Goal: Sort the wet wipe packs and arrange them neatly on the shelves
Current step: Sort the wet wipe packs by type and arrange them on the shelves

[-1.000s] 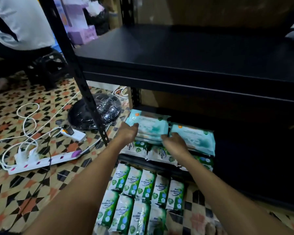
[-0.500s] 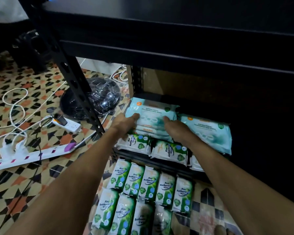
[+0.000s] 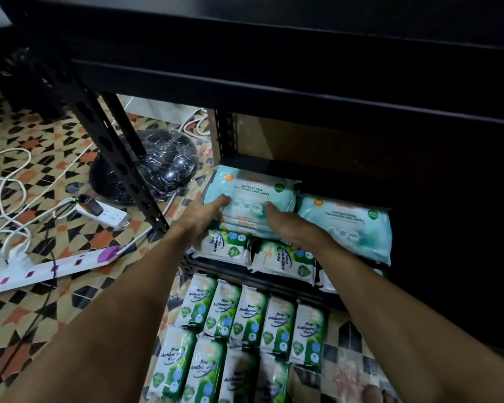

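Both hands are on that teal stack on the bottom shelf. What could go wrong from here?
1. The teal stack sits on soft green packs; pushing with the left hand and right hand may slide or tilt it.
2. The green packs overhang the shelf edge and could drop onto the floor rows.

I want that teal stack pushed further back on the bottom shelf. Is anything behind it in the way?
Nothing visible. Both the left hand and right hand hold the teal stack, which lies on green pine packs. The shelf behind looks bare but is dark.
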